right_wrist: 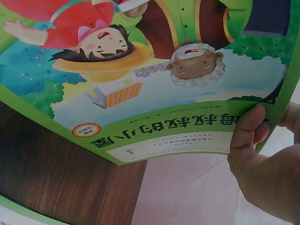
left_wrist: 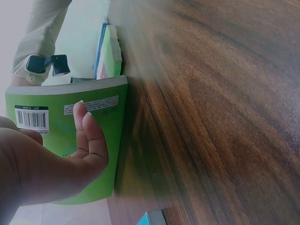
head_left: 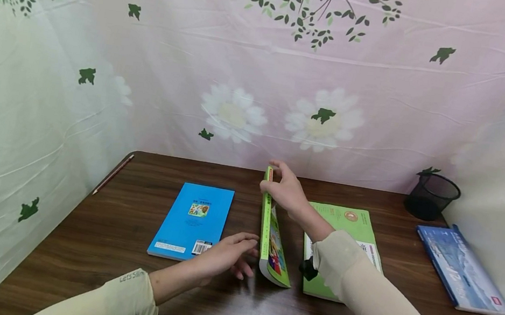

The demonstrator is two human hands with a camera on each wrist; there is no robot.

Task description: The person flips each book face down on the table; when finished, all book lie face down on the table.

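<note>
A green picture book (head_left: 267,225) stands on edge in the middle of the table, spine up, its cover bowing out to the right. My right hand (head_left: 289,189) pinches its far end; in the right wrist view the thumb (right_wrist: 248,131) presses on the illustrated front cover near the title. Beside the near end, on the book's left, is my left hand (head_left: 230,255). Its fingers are loosely extended, and in the left wrist view they overlap the green back cover (left_wrist: 51,150) near a barcode.
A blue book (head_left: 191,219) lies flat at left, barcode side up. Partly under my right forearm lies another green book (head_left: 346,218). A blue-and-white book (head_left: 461,267) and a black mesh pen cup (head_left: 430,197) sit far right. A pencil (head_left: 112,175) lies along the left edge.
</note>
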